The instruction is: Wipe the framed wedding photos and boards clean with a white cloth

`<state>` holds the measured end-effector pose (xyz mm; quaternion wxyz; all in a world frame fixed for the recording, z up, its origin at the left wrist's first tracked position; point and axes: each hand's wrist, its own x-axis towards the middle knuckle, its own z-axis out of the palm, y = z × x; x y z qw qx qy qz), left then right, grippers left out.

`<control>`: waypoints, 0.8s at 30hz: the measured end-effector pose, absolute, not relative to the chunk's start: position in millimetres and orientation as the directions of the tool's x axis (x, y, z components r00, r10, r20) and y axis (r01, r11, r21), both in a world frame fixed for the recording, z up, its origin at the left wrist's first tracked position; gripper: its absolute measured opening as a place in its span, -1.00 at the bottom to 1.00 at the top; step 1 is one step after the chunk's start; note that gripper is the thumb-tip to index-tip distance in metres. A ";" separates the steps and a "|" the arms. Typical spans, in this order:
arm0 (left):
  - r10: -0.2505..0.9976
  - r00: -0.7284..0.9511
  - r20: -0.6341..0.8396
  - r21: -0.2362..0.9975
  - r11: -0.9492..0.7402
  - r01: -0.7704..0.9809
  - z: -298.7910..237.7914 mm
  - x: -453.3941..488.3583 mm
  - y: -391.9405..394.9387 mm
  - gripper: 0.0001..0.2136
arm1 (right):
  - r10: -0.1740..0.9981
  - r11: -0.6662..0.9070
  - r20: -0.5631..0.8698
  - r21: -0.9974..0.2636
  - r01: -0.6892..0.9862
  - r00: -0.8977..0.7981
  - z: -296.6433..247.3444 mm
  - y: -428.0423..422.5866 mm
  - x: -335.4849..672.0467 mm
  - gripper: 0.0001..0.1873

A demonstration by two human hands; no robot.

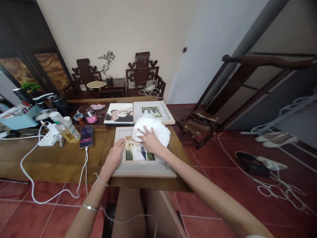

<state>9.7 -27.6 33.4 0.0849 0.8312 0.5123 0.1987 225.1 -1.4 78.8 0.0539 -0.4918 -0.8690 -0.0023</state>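
Note:
A pale framed photo (143, 168) lies flat on the wooden table (56, 158) in front of me. My left hand (114, 156) rests on the frame's left edge, fingers bent against it. My right hand (150, 139) lies flat with fingers spread, pressing a white cloth (158, 129) onto the frame's upper right part. The cloth hides the frame's top right corner.
Behind lie a second framed photo (153, 112) and an unframed photo print (119, 113). To the left are a phone (86, 136) on a white cable, a bottle (66, 128), a power strip (48, 138) and a pink cup (91, 117). Carved chairs stand at the wall; shoes and cords lie on the red floor at right.

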 end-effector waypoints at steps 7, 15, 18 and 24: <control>0.899 0.370 0.234 0.380 -0.435 0.816 36.7 12.2 -30.6 -0.42 | 0.726 0.665 -0.070 -0.184 0.724 -0.684 93.0 -92.5 223.8 -0.39; 0.877 0.312 0.366 0.484 -0.466 0.740 40.9 12.6 -35.2 -0.58 | 0.791 0.601 0.004 -0.195 0.775 -0.612 100.1 -50.4 209.1 -0.38; 0.882 0.277 0.381 0.524 -0.453 0.721 41.3 12.7 -35.0 -0.55 | 0.839 0.543 0.038 -0.111 0.832 -0.543 91.6 -13.6 183.8 -0.47; 0.906 0.174 0.387 0.667 -0.405 0.625 43.2 13.6 -34.1 -0.53 | 0.802 0.592 -0.043 -0.074 0.802 -0.596 87.3 -25.5 157.6 -0.52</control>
